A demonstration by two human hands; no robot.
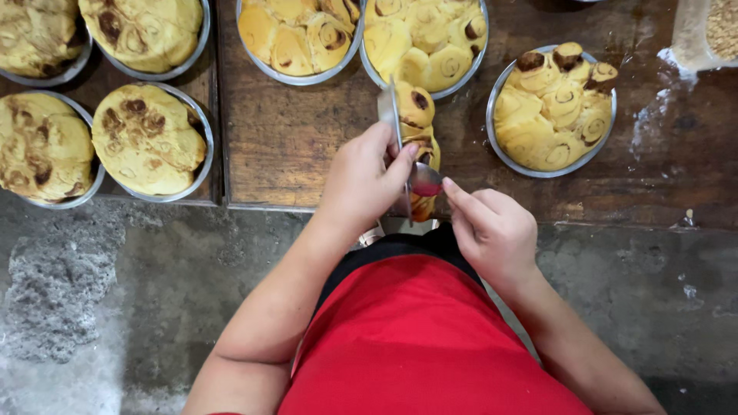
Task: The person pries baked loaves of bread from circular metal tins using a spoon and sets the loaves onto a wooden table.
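My left hand (363, 178) grips the rim of a round metal pan (393, 115) that is tipped up on its edge over the front of the wooden table (292, 146). Golden swirled rolls (417, 115) hang from the pan's right face. My right hand (493, 229) is just right of it and holds a metal spoon (424, 181). The spoon's bowl presses against the lower edge of the rolls, between my two hands. The spoon's handle is hidden in my fingers.
Several round pans of baked swirl rolls fill the table: one at the right (552, 107), two at the top middle (298, 34) (427, 38), and more on the left (150, 140). A clear bag of crumbs (711, 31) lies at the top right. A grey concrete floor (115, 292) is below.
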